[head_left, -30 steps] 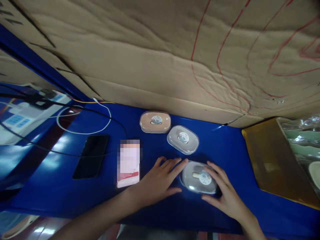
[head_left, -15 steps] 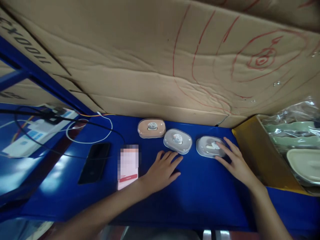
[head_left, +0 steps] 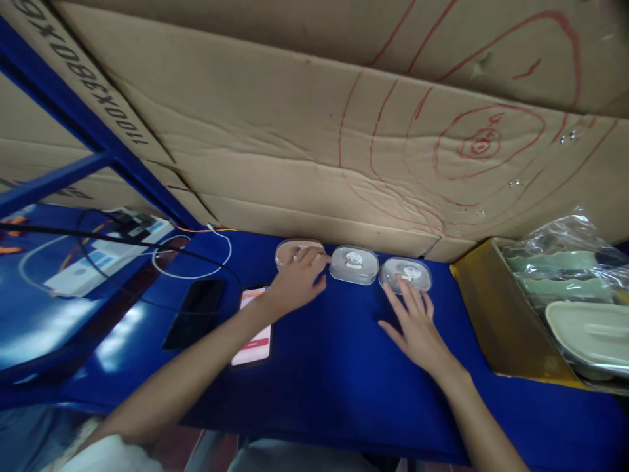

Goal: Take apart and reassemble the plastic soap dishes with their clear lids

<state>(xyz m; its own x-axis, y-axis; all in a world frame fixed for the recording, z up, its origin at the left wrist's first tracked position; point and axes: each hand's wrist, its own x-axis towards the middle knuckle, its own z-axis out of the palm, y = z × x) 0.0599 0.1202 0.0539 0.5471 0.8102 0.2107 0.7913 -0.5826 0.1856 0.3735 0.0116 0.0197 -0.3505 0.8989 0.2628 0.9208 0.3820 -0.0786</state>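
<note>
Three small oval boxes with clear lids and round labels lie in a row on the blue table. My left hand [head_left: 297, 282] is over the peach box [head_left: 284, 248] at the row's left end, its fingers on the lid and covering much of it. Beside it is the first grey box [head_left: 354, 265], close to my left fingertips. My right hand [head_left: 415, 324] has its fingers spread, with the tips at the near edge of the second grey box [head_left: 405, 270]. Neither hand is closed round a box.
A lit phone [head_left: 253, 347] and a dark phone [head_left: 194, 314] lie at left, near a white power strip [head_left: 111, 259] and cables. Cardboard [head_left: 275, 144] stands behind the boxes. At right, an open carton [head_left: 515, 328] holds green and cream containers in plastic.
My left hand has moved from the middle grey box to the peach one. The grey boxes now sit closer together and straighter in line. My right hand has shifted left. The view has tilted.
</note>
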